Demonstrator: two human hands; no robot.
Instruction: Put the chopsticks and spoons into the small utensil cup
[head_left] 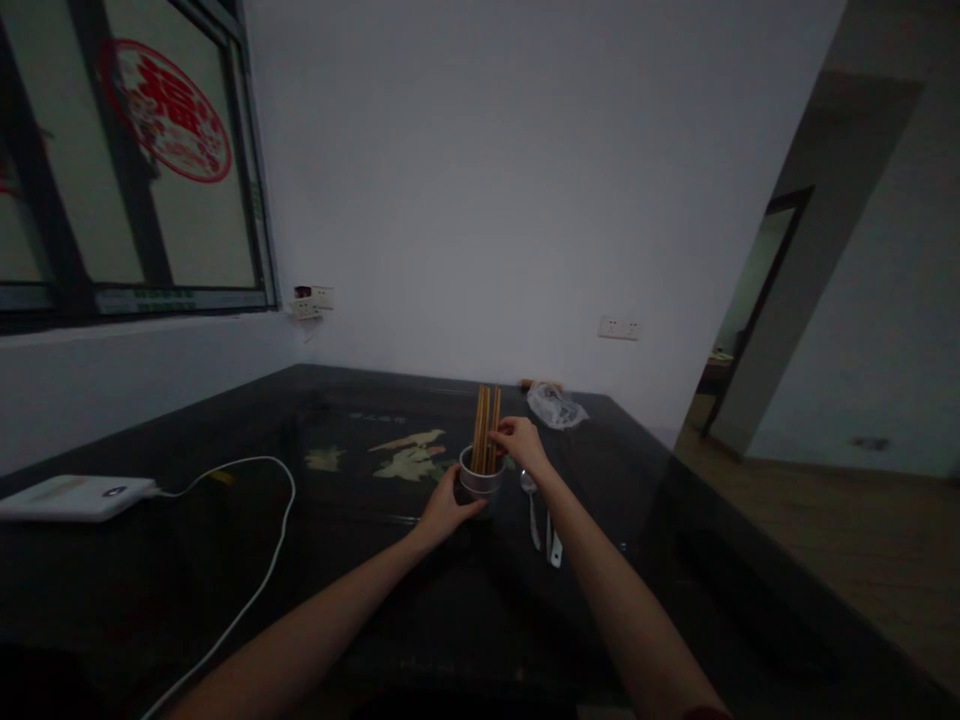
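Observation:
Near the middle of the dark table, a small light-coloured cup (480,484) stands with several wooden chopsticks (482,430) upright in it. My left hand (445,508) is wrapped around the cup's left and near side, thumb across its front. At the chopsticks' right side, the fingers of my right hand (520,441) are pinched on one of them, above the cup's rim. Just right of the cup lie a metal spoon (532,508) and another utensil with a white handle (556,551), its far end hidden by my right forearm.
A crumpled clear plastic bag (556,407) lies at the table's back. On the left, a white power bank-like device (79,497) has a white cable (282,540) running to the near edge. The table (360,590) meets a white wall behind.

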